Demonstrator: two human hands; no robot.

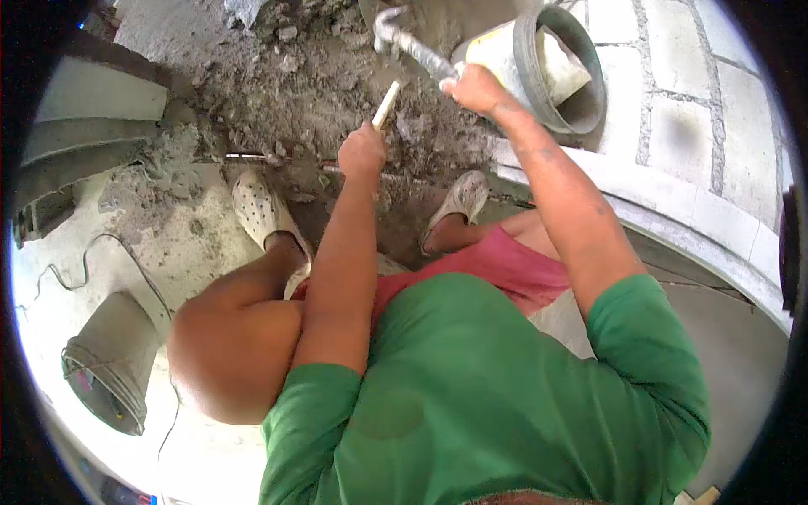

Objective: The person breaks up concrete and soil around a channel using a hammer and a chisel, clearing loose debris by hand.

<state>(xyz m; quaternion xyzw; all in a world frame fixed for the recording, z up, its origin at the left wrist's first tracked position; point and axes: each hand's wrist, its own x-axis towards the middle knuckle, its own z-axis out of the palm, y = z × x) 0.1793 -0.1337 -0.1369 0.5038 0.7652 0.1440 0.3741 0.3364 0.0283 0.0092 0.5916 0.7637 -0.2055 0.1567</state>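
My right hand (481,90) is closed around the handle of a claw hammer (427,59), whose grey, dusty head is raised over the dirt. My left hand (362,152) grips a short pale bar (386,106) that points up and away from me. The bar's lower end is hidden in my fist, and its kind does not show clearly. Broken rubble and loose soil (278,101) lie beneath both tools. The hammer head and the bar are apart.
Beside my right hand, a bucket (528,71) lies tipped with a pale chunk (562,67) inside. A block wall (686,135) stands at right. Another grey bucket (126,353) lies at left near a thin cable (126,244). My clog-shod feet straddle the rubble's edge.
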